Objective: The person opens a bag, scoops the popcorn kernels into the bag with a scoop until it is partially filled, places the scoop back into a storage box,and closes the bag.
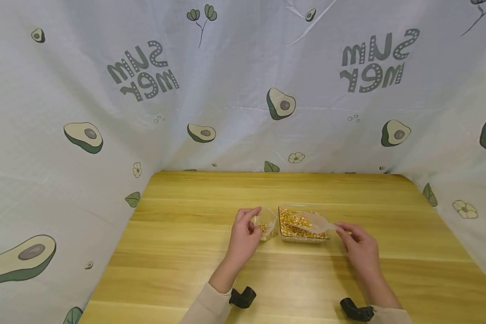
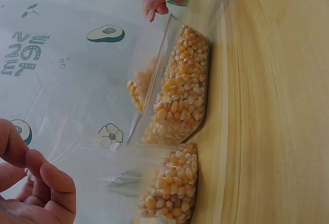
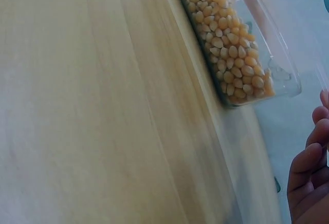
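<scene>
A clear rectangular container (image 1: 303, 240) full of yellow corn kernels (image 2: 180, 90) stands on the table. To its left, a clear plastic bag (image 2: 92, 165) sits upright with kernels in its bottom. My left hand (image 1: 245, 234) pinches the bag's upper edge between thumb and fingers. From the right, my right hand (image 1: 361, 247) grips the handle of a translucent scoop (image 1: 318, 222). A heap of kernels lies in the scoop, which is held above the container. In the right wrist view, only part of the right hand (image 3: 311, 178) shows at the edge.
The wooden table (image 1: 178, 252) extends around the bag and container. Behind it and at both sides hangs a white curtain (image 1: 235, 90) with avocado prints. A black wrist mount (image 1: 243, 297) is on the left forearm, and another black mount (image 1: 356, 310) on the right.
</scene>
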A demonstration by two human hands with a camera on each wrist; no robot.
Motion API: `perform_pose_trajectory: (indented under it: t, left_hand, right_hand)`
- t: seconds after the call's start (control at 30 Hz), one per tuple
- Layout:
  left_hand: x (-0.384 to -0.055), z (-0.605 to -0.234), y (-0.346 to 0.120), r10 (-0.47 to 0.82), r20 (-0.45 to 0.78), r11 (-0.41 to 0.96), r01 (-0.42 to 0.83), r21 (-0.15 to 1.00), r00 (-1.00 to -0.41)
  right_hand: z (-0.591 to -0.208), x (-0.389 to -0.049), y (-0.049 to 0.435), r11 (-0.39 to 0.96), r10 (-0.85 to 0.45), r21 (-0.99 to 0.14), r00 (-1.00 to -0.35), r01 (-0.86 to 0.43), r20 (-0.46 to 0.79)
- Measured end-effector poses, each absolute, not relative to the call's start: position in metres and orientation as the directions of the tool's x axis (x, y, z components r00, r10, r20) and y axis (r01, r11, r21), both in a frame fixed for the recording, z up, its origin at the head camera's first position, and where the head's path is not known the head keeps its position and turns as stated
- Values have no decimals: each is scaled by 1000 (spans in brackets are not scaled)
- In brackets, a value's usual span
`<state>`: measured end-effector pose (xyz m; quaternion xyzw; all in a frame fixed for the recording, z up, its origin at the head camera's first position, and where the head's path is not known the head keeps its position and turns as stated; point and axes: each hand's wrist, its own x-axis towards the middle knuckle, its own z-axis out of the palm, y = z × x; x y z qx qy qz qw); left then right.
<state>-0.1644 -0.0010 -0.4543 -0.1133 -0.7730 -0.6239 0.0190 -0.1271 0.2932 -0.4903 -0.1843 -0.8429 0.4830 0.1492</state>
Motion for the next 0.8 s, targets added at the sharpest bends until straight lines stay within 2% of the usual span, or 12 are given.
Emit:
perform_pose_trajectory:
  t: [0.33, 0.8]
  left_hand:
    - [-164, -453, 0, 156, 162, 204, 192, 960, -974]
    - [-164, -454, 0, 157, 166, 194, 195, 961, -974]
  right_hand:
    - [-472, -123, 291, 505, 427, -856, -895, 114, 133]
    - [-450, -125, 277, 452, 380, -892, -908, 13, 179]
